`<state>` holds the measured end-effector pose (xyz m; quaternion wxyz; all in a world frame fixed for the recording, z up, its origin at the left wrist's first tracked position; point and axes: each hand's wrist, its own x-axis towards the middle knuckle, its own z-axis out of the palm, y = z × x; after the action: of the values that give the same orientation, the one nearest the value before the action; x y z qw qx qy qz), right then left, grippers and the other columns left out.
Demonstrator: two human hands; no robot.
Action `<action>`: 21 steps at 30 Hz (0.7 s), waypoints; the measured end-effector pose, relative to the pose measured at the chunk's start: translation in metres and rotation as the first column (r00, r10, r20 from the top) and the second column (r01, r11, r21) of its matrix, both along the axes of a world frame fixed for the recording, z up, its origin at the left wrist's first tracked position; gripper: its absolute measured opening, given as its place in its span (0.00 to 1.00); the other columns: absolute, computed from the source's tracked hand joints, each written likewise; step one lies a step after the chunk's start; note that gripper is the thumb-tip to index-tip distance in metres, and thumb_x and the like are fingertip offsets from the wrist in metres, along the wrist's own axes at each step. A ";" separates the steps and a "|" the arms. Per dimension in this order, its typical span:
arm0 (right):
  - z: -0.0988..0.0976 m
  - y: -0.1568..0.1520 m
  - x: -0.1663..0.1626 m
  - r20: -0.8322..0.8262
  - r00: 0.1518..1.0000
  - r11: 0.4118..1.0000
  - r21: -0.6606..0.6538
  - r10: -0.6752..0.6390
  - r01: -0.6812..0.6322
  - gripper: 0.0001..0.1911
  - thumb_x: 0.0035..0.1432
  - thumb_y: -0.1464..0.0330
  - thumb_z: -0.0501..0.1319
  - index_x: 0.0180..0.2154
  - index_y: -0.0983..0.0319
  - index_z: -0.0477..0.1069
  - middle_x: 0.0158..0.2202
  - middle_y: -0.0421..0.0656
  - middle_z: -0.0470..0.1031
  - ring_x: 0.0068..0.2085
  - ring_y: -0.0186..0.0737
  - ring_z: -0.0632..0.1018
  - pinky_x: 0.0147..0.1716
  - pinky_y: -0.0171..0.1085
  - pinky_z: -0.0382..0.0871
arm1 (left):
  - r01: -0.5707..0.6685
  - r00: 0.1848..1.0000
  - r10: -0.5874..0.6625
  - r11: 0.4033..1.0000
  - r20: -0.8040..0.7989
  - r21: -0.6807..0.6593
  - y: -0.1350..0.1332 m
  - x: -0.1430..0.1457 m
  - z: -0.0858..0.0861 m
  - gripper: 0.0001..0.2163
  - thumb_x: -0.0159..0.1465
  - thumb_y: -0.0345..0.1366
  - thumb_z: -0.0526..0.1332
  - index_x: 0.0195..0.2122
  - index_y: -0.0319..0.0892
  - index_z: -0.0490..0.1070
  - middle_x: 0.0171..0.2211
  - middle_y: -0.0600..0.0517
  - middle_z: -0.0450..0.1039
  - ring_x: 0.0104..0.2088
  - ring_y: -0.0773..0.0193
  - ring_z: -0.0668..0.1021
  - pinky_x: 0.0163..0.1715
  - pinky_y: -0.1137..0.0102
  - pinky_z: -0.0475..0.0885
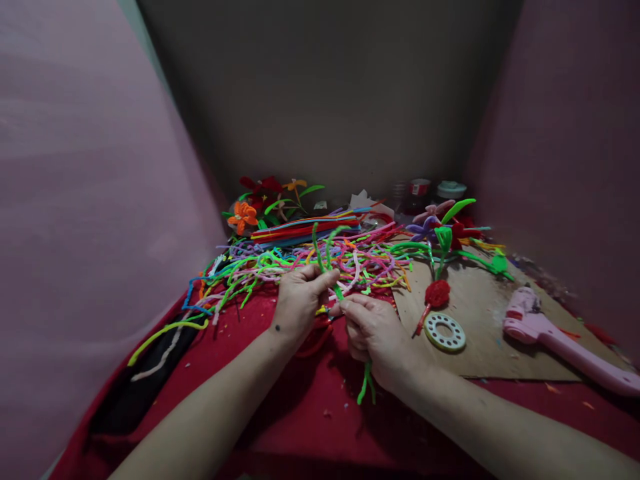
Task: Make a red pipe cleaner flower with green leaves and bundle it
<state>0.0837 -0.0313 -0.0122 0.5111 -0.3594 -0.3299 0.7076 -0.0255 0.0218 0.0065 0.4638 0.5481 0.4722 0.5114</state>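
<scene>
Several green pipe cleaners (339, 292) run between my two hands, over the red cloth. My left hand (300, 297) pinches them between thumb and fingers, and two loose ends rise above it. Lower and to the right, my right hand (373, 333) is closed round the same strands, whose tails stick out below the fist. Just behind the hands spreads a tangled heap of coloured pipe cleaners (260, 267). Partly hidden between the hands lie red-handled scissors (316, 339).
On the right, a cardboard sheet (480, 353) carries a pink glue gun (545, 330), a round disc with holes (445, 332) and a red fuzzy flower (437, 293). Bundled straight pipe cleaners (310, 229), finished flowers (243, 217) and jars (419, 193) stand at the back.
</scene>
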 end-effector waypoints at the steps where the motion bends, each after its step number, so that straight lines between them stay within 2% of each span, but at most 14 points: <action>1: 0.001 -0.001 0.000 -0.003 1.000 1.000 0.003 0.007 -0.007 0.06 0.50 0.67 0.55 0.26 0.63 0.65 0.09 0.27 0.47 0.12 0.23 0.45 0.10 0.26 0.39 | 0.001 1.000 0.000 1.000 0.028 -0.027 0.002 -0.002 0.001 0.14 0.50 0.39 0.65 0.17 0.39 0.62 0.11 0.60 0.59 0.13 0.76 0.60 0.13 0.77 0.54; 7: 0.003 -0.002 0.001 -0.053 0.998 1.000 0.002 0.025 -0.025 0.07 0.51 0.64 0.57 0.29 0.62 0.65 0.09 0.27 0.48 0.12 0.24 0.45 0.10 0.27 0.39 | 0.006 0.988 0.002 0.999 0.152 -0.053 0.008 -0.009 0.007 0.13 0.49 0.38 0.66 0.18 0.38 0.62 0.11 0.59 0.60 0.12 0.76 0.61 0.13 0.79 0.54; 10: -0.001 -0.003 0.001 -0.038 0.998 0.999 -0.016 0.044 -0.045 0.08 0.51 0.64 0.57 0.32 0.63 0.67 0.08 0.26 0.47 0.12 0.24 0.44 0.10 0.27 0.39 | -0.001 0.987 0.009 0.999 0.158 -0.051 0.009 -0.012 0.008 0.11 0.50 0.38 0.65 0.20 0.39 0.64 0.12 0.59 0.61 0.13 0.75 0.62 0.14 0.78 0.56; 13: -0.002 -0.004 0.002 -0.036 0.995 0.995 -0.043 0.093 -0.094 0.09 0.51 0.65 0.57 0.33 0.64 0.69 0.08 0.26 0.46 0.11 0.24 0.44 0.10 0.26 0.40 | -0.079 0.997 0.078 0.991 0.015 0.106 0.010 -0.015 0.008 0.13 0.51 0.38 0.64 0.16 0.39 0.61 0.12 0.60 0.57 0.13 0.76 0.59 0.14 0.78 0.54; 15: -0.002 -0.005 0.002 -0.046 0.990 0.990 -0.053 0.130 -0.133 0.09 0.51 0.65 0.57 0.32 0.64 0.69 0.08 0.27 0.47 0.11 0.24 0.44 0.09 0.26 0.43 | -0.132 0.982 0.164 0.953 -0.098 0.273 0.010 -0.017 0.009 0.15 0.51 0.37 0.64 0.15 0.39 0.59 0.13 0.60 0.56 0.14 0.76 0.58 0.14 0.78 0.53; 16: -0.002 -0.006 0.002 -0.048 0.988 0.988 -0.047 0.143 -0.146 0.09 0.51 0.65 0.57 0.32 0.64 0.69 0.08 0.27 0.48 0.11 0.24 0.45 0.09 0.26 0.46 | -0.146 0.973 0.193 0.938 -0.124 0.315 0.010 -0.018 0.009 0.15 0.51 0.37 0.64 0.15 0.39 0.59 0.13 0.60 0.55 0.15 0.76 0.58 0.14 0.78 0.53; 18: -0.002 -0.006 0.002 -0.044 0.986 0.987 -0.015 0.162 -0.162 0.09 0.51 0.65 0.57 0.31 0.65 0.68 0.08 0.28 0.51 0.10 0.24 0.48 0.09 0.27 0.50 | -0.139 0.981 0.170 0.952 -0.094 0.273 0.011 -0.019 0.010 0.14 0.52 0.37 0.63 0.16 0.39 0.60 0.12 0.60 0.54 0.14 0.77 0.57 0.13 0.78 0.52; 21: -0.004 -0.007 0.003 -0.015 0.975 0.975 0.034 0.221 -0.220 0.10 0.51 0.64 0.58 0.31 0.65 0.69 0.08 0.31 0.57 0.10 0.25 0.54 0.10 0.28 0.56 | -0.060 0.996 0.054 0.994 0.066 0.093 0.014 -0.021 0.012 0.13 0.52 0.37 0.63 0.17 0.40 0.60 0.11 0.61 0.54 0.12 0.77 0.55 0.11 0.78 0.50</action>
<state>0.0869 -0.0387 -0.0159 0.4383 -0.3058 -0.3740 0.7579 -0.0467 0.0362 0.0182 0.4372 0.5393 0.4481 0.5632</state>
